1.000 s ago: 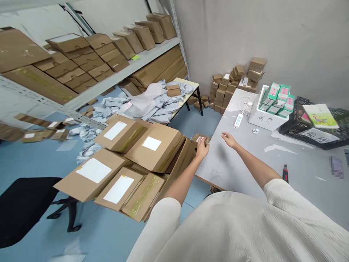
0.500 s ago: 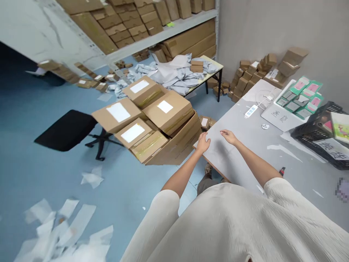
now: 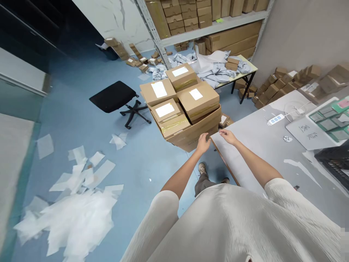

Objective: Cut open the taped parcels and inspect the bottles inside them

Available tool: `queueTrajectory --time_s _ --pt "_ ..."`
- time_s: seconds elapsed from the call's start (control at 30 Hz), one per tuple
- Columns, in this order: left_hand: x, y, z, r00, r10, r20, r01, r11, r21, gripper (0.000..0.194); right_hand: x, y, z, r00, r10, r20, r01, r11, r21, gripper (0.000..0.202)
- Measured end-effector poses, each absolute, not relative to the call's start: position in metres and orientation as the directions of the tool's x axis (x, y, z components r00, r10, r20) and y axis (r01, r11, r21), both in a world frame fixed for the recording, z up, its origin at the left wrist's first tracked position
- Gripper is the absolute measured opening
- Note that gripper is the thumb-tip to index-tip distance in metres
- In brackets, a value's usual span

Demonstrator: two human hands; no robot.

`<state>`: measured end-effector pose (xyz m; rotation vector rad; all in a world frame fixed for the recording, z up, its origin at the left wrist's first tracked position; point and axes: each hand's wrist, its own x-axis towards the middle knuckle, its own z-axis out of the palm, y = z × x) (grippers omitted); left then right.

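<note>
My left hand point(image 3: 203, 143) is held out in front of me, fingers stretched and thumb apart, with nothing in it. It appears just in front of the near side of a large open carton point(image 3: 192, 136); whether it touches cannot be told. Several smaller taped boxes with white labels fill that carton, among them a wide box point(image 3: 200, 98) at the right. My right hand point(image 3: 228, 137) hovers over the corner of the grey table point(image 3: 259, 145), its fingers loosely bent and apart, also holding nothing.
A black office chair point(image 3: 116, 96) stands beyond the carton at left. White paper sheets point(image 3: 79, 214) litter the blue floor. A power strip point(image 3: 276, 119) and a black crate point(image 3: 334, 160) sit on the table at right. Shelving point(image 3: 215, 27) with boxes rises behind.
The view has swung left, so the carton, chair and table now sit further right in the picture. Both hands keep nearly the same pose and remain empty.
</note>
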<state>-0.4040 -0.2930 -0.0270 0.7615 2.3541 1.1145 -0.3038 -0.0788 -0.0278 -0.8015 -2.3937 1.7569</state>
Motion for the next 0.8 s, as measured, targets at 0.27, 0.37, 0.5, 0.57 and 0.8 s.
queueTrajectory --time_s 0.27,0.37,0.5,0.57,0.8 --pt "-0.469 -0.314 -0.028 -0.766 0.63 -0.124 0.272 0.493 0.826 0.051 -0.38 -0.112 -0.022 -0.897 0.398 -0.192 0.311 0.262 -0.914 0.036" --pt "-0.502 -0.316 -0.023 -0.757 0.646 -0.1 0.283 0.461 0.841 0.051 -0.409 -0.115 -0.018 -0.886 0.418 -0.201 0.326 0.254 -0.91 0.039" --pt "-0.539 -0.316 -0.017 -0.752 0.653 -0.085 0.288 0.442 0.85 0.05 -0.437 -0.109 -0.013 -0.872 0.454 -0.18 0.329 0.273 -0.904 0.04" --pt "-0.552 -0.315 -0.016 -0.75 0.655 -0.09 0.287 0.444 0.849 0.049 -0.447 -0.102 -0.012 -0.859 0.482 -0.174 0.341 0.283 -0.896 0.039" --pt "-0.581 -0.299 -0.021 -0.785 0.598 -0.16 0.211 0.501 0.84 0.055 -0.478 -0.051 -0.019 -0.806 0.563 -0.183 0.415 0.318 -0.853 0.045"
